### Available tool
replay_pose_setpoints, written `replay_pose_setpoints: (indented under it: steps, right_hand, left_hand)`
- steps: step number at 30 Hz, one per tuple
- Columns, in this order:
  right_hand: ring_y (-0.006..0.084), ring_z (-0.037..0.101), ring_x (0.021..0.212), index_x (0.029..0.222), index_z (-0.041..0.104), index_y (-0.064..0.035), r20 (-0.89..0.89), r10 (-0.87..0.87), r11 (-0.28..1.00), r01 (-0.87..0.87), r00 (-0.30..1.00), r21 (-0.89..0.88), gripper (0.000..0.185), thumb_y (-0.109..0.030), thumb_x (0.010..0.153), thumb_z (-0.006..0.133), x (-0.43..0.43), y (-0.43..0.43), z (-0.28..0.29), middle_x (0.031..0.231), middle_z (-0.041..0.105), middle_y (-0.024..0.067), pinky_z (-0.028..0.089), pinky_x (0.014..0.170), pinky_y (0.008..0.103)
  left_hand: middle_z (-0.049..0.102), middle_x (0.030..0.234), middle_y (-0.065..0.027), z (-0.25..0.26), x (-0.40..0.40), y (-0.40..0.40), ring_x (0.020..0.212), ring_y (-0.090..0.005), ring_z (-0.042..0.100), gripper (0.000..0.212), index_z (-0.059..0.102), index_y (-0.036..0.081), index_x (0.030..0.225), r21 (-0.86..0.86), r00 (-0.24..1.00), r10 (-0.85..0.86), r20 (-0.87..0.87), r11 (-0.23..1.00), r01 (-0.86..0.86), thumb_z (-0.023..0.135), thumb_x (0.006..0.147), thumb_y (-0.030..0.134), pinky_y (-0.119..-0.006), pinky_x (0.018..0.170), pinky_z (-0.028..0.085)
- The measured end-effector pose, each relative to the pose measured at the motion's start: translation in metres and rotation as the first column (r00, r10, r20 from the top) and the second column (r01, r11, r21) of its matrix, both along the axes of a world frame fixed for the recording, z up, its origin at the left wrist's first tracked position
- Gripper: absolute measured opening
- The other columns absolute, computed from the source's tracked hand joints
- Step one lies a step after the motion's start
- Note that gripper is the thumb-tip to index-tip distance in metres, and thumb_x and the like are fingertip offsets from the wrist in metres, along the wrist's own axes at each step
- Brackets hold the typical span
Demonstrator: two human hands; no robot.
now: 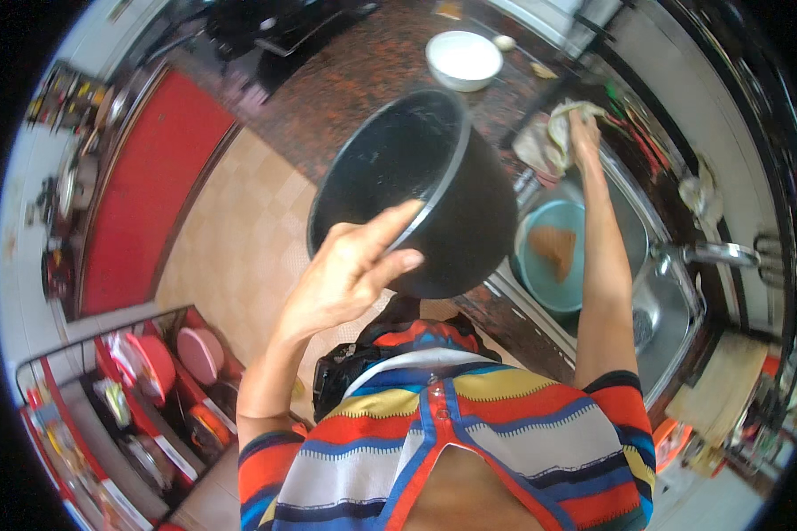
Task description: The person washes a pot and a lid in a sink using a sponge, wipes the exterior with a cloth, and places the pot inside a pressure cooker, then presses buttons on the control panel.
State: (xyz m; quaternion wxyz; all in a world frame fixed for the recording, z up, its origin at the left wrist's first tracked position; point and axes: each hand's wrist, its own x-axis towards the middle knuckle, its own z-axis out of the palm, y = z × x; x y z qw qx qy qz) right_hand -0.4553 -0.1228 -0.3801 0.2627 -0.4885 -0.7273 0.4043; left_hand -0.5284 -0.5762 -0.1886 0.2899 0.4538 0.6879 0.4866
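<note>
My left hand [358, 265] grips the rim of a large dark pot [485, 199], thumb outside and fingers over the edge. The pot is tilted, its dark mouth turned up and to the left. Off to the upper right, my right hand [584, 135] is closed on a pale cloth [559, 139] at the far corner of the sink. Below that arm a light blue basin [534, 292] sits in the sink with a brownish-orange item [554, 247] inside; what it is I cannot tell.
A steel sink [671, 355] with a faucet [720, 253] lies to the right. Beyond the pot, a white bowl [465, 61] stands on the speckled stone counter [345, 73]. At lower left is a rack [83, 431] holding kitchenware. A wooden board [717, 385] lies at the right.
</note>
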Motion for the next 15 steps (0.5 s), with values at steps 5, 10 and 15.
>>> replay_pose_setpoints:
  steps: [5,10,15]
  right_hand:
    - [0.0374,0.039,0.123,0.122,0.050,-0.0020,0.241,0.432,0.850,-0.482,0.869,0.213,0.048,-0.028,0.083,0.059,-0.020,-0.125,0.040,0.129,0.042,0.0261,0.033,0.101,0.0409]
    - [0.0314,0.047,0.115,0.117,0.054,-0.0017,0.028,0.930,0.308,-0.817,0.367,0.488,0.043,-0.017,0.078,0.064,-0.005,-0.257,0.173,0.123,0.050,0.0156,0.036,0.098,0.0400]
    - [0.0286,0.056,0.091,0.117,0.052,-0.0041,0.305,0.933,-0.291,-0.898,-0.191,0.330,0.065,-0.022,0.061,0.079,-0.026,-0.322,0.183,0.101,0.059,0.0120,0.041,0.082,0.0376]
  left_hand:
    - [0.061,0.085,-0.0245,-0.010,-0.004,-0.038,0.071,-0.0366,0.062,0.038,0.050,-0.003,0.118,0.009,0.988,-0.009,-0.154,1.000,0.010,0.060,0.082,0.005,-0.037,0.060,0.047]
    - [0.059,0.083,-0.0263,-0.026,0.005,-0.063,0.072,-0.0398,0.060,0.037,0.052,-0.004,0.114,-0.070,0.977,0.002,-0.214,0.997,-0.018,0.060,0.080,0.007,-0.041,0.060,0.046]
    - [0.058,0.077,-0.0253,-0.030,0.008,-0.099,0.069,-0.0390,0.059,0.036,0.053,-0.002,0.113,-0.073,0.963,0.030,-0.266,0.996,-0.051,0.060,0.079,0.007,-0.044,0.059,0.044]
